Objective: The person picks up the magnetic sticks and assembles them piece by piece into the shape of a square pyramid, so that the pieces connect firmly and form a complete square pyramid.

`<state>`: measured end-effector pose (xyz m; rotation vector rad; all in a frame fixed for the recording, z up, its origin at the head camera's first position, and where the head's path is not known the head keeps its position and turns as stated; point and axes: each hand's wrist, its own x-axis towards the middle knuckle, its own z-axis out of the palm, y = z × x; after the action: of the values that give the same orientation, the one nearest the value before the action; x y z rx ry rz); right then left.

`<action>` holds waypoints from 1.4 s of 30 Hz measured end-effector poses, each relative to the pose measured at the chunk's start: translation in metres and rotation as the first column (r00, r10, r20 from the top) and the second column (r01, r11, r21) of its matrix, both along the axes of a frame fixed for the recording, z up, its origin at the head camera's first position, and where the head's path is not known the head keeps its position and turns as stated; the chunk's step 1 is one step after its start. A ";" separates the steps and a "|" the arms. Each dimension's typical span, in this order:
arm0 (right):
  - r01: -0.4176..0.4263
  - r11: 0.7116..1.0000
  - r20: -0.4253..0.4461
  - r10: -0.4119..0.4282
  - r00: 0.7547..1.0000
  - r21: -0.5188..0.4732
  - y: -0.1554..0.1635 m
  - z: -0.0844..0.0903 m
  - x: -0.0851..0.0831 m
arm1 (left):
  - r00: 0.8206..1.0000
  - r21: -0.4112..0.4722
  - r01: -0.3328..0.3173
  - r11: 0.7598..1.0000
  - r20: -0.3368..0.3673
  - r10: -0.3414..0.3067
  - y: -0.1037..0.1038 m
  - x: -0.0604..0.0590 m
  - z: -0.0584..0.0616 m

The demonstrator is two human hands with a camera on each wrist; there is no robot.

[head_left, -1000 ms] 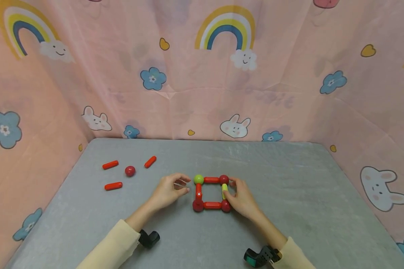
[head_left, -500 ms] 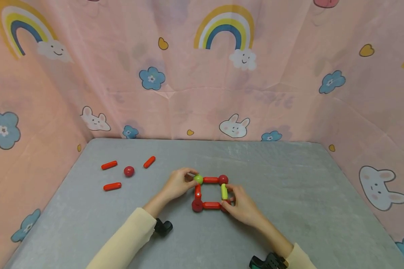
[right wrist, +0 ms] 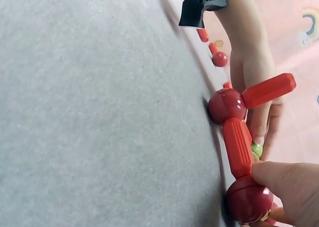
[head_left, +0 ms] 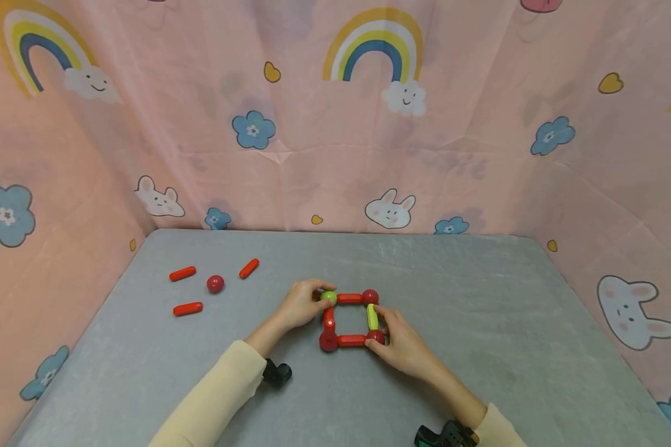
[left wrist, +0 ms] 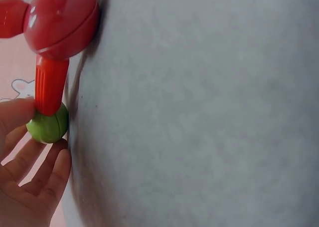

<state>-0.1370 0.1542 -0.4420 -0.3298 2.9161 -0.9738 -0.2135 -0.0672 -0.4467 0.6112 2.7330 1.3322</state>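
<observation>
l grip [head_left: 301,304] on green ball [head_left: 328,297], r grip [head_left: 398,338] on red ball [head_left: 376,337]

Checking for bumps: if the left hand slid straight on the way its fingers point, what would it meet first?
The green ball, which the left hand already pinches; beyond it, probably the far red rod.

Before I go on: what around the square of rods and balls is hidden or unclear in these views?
- Head view: the right hand covers part of the near right red ball; its contact is unclear.
- Head view: the left hand overlaps the green ball.
- Left wrist view: the frame's edge cuts off most of the square.
- Right wrist view: the yellow-green rod is not seen.
</observation>
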 end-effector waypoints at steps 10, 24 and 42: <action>-0.021 1.000 -0.057 0.020 0.998 -0.016 0.003 0.000 -0.009 | 1.000 -0.011 -0.011 1.000 -0.007 0.011 -0.009 0.001 0.000; 0.016 0.999 -0.079 -0.018 0.997 -0.028 0.002 -0.003 -0.029 | 1.000 -0.035 0.006 0.999 -0.007 -0.006 -0.028 0.018 0.002; 0.036 0.999 -0.095 -0.039 0.995 -0.037 -0.005 -0.004 -0.041 | 1.000 -0.045 0.010 0.999 0.030 -0.009 -0.038 0.039 0.005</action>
<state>-0.1776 0.1490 -0.4463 -0.3343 3.0047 -1.0438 -0.1749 -0.1049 -0.4418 0.5958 2.7252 1.2627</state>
